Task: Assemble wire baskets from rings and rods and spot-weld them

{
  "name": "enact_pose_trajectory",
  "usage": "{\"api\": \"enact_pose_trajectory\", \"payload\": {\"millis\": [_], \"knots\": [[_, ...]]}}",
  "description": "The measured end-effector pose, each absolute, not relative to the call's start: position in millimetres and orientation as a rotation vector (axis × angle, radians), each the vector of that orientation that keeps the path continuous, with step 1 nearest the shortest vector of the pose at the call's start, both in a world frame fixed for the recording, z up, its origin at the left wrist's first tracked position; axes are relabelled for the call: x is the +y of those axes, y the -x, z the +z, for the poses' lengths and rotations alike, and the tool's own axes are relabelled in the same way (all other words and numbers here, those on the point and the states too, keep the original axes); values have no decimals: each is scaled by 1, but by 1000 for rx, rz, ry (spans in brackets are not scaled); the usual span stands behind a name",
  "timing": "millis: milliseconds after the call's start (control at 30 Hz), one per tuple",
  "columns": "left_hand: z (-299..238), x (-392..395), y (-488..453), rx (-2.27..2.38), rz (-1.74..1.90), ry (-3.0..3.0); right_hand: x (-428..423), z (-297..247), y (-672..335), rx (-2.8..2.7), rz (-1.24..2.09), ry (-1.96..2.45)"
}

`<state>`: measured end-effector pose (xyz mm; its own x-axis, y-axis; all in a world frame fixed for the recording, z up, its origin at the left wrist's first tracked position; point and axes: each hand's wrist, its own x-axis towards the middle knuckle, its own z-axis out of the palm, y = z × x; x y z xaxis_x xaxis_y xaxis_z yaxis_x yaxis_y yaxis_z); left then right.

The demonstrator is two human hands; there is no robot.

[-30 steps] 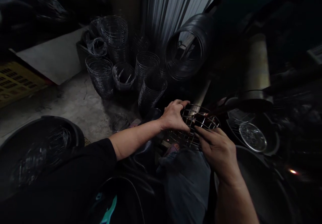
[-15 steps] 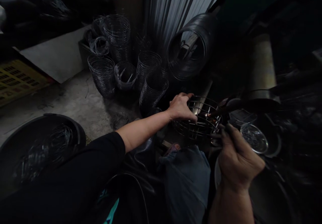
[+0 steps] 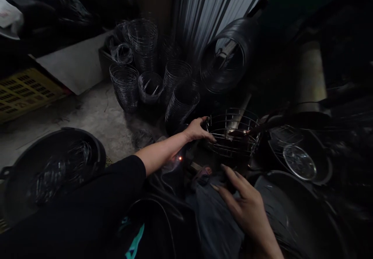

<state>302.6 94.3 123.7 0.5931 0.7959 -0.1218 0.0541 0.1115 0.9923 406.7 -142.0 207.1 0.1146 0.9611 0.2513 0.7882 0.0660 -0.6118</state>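
A round wire basket of thin metal rods sits around the end of a dark machine arm. My left hand grips the basket's left side, thumb and fingers on its wires. My right hand hangs lower and nearer to me, apart from the basket. Its thumb and fingers are spread, with nothing visible between them. A small orange spark glows beside my left forearm.
Stacks of wire rings stand on the concrete floor, with a large wire coil behind. Black tubs lie left and right; another at right holds a round wire piece. A yellow crate is at far left.
My right hand has left the basket's right side, moved left and toward me, and opened. My left hand has shifted to the basket's left side. A spark has appeared.
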Motion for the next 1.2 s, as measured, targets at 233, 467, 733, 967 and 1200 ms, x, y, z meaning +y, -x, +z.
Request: {"api": "enact_pose_trajectory", "payload": {"millis": [233, 467, 733, 967, 1200], "knots": [[168, 52, -249, 660, 786, -1893, -128, 250, -380, -1831, 454, 1596], [188, 22, -242, 619, 813, -2202, -103, 246, -386, -1578, 757, 1888], [188, 21, -255, 630, 812, -2235, -119, 235, -390, -2235, -68, 2061], [185, 30, -272, 638, 911, -2205, -112, 218, -404, -2105, -294, 1764], [189, 45, -290, 656, 919, -2153, -96, 220, -425, -2073, -406, 1667]]}}
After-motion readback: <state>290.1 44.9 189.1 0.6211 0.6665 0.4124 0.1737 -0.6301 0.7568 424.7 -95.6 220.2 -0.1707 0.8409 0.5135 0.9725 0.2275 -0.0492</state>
